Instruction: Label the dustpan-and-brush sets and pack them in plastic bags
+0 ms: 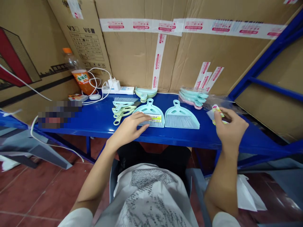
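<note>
Two light-blue dustpans with brushes lie side by side on the blue table. The left dustpan (150,109) bears a yellow and white label (156,118). My left hand (133,126) rests over its left part, fingers apart, fingertips by the label. The right dustpan (181,118) has no label showing and no hand on it. My right hand (230,125), at the right, pinches a small stack of colourful labels (217,114) between thumb and fingers. Left of the dustpans lie a blue brush (124,102) and green brushes (123,113), partly overlapping.
Stacked dustpans (146,94) and a pile of blue and pink pieces in clear plastic (194,97) stand at the back. An orange drink bottle (81,78), a power strip (121,90) and white cables are at the back left. Cardboard (134,56) walls the table's rear.
</note>
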Available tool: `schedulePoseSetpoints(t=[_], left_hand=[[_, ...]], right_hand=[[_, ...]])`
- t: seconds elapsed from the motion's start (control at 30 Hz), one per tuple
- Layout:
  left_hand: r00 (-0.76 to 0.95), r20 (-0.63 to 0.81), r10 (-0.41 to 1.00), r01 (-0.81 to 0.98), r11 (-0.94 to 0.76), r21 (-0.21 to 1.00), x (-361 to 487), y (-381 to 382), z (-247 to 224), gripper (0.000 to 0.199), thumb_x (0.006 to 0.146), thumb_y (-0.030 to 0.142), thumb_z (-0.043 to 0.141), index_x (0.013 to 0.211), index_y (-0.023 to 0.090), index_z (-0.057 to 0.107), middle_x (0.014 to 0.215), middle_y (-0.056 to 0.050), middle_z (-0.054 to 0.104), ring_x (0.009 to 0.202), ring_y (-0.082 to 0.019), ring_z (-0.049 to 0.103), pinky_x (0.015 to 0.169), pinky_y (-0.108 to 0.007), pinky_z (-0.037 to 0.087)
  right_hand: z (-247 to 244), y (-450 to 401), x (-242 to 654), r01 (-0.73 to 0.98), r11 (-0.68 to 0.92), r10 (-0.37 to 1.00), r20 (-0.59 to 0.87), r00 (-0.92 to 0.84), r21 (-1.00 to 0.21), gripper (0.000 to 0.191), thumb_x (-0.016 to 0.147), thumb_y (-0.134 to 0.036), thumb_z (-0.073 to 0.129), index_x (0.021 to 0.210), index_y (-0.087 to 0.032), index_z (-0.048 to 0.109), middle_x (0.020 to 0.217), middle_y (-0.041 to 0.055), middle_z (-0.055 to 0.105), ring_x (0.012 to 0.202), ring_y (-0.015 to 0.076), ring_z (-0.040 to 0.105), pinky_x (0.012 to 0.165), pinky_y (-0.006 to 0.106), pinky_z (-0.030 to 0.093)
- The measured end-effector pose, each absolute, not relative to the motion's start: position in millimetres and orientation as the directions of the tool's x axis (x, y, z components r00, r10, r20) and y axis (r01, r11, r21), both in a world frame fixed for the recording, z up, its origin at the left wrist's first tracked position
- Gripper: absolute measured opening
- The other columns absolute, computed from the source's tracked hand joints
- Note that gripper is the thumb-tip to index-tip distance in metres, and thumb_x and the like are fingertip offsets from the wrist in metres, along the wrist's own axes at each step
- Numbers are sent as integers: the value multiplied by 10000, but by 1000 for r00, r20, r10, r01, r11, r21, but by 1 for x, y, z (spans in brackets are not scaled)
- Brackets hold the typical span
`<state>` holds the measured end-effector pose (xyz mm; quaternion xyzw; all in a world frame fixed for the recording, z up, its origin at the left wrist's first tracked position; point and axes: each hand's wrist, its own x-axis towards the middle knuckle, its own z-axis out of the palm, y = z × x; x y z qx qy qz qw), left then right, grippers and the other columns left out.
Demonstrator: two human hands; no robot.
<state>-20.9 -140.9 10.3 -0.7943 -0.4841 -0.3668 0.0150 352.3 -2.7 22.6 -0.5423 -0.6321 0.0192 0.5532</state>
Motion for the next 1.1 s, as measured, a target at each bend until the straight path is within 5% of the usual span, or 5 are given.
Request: schedulePoseSetpoints(t=[0.23,0.53,0.67,0.8,1.1], left_hand=[[254,479,841,69,-509,858,20,-154,8,584,1038,412,749,1583,262,600,1416,-172,762,1196,-280,785,1008,-408,644],[17,394,919,-183,-385,905,27,-144,4,657,937,437,873,1517,206,669,1072,-92,832,894,-174,776,852,-276,622],[32,359,933,-108,-354,929,14,-143,7,662,907,430,898,1494,196,698,889,-47,807,720,-151,721,697,-256,587],[107,401,910,18,-405,914,3,-145,10,404,954,404,850,1310,215,833,1007,-94,836,890,-215,771,787,-306,601],[301,433,850,190,-498,846,-12,-146,14,262,983,340,808,1219,250,878,1100,-107,825,959,-229,747,836,-335,600]], right_hand=[[24,-72,274,175,715,693,719,-52,-677,229,1006,-419,773,1178,-274,813,1118,67,855,978,279,833,878,436,691],[17,-105,226,197,931,363,720,-591,-308,256,1094,-307,615,1195,-294,850,1583,76,658,1541,335,545,1253,635,488],[14,-93,231,112,782,580,649,-493,-613,418,1090,-386,624,1498,-324,683,1728,103,477,1551,346,517,1207,596,543],[13,-79,240,-101,365,687,340,-642,-926,760,1019,-462,749,1694,-393,406,1516,127,615,1105,244,759,842,410,718],[16,-74,236,-277,-45,702,167,-692,-960,779,894,-361,896,1576,-348,520,997,-13,703,711,122,670,574,235,601]])
